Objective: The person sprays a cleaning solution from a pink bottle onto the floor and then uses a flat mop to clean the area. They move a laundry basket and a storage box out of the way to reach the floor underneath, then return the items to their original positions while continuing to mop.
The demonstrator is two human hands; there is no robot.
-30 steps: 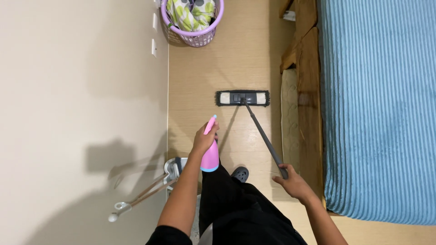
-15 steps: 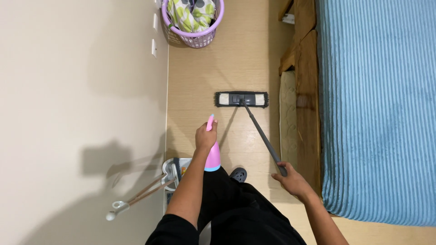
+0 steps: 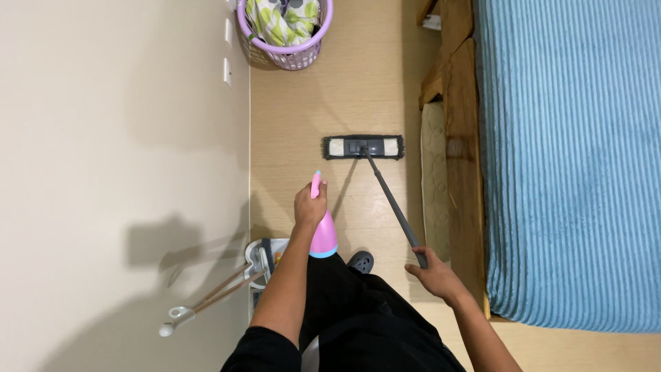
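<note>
My left hand (image 3: 309, 207) grips a pink spray bottle (image 3: 322, 233) with a light blue band, its nozzle aimed forward over the wooden floor (image 3: 296, 124). My right hand (image 3: 435, 275) holds the grey handle (image 3: 394, 205) of a flat mop. The mop head (image 3: 363, 147), a dark-fringed rectangle with a pale pad, lies flat on the floor ahead of me, beside the bed frame. My dark trousers and one dark shoe (image 3: 361, 261) show below the bottle.
A cream wall (image 3: 117, 151) runs along the left. A purple laundry basket (image 3: 286, 31) with green-patterned cloth stands at the far end. A bed with a blue ribbed cover (image 3: 571, 158) and wooden frame (image 3: 460, 138) fills the right. A small stand with rods (image 3: 227, 286) leans by the wall.
My left hand with the spray bottle has lowered slightly and tilted forward. The mop head has barely shifted. My right hand stays on the handle.
</note>
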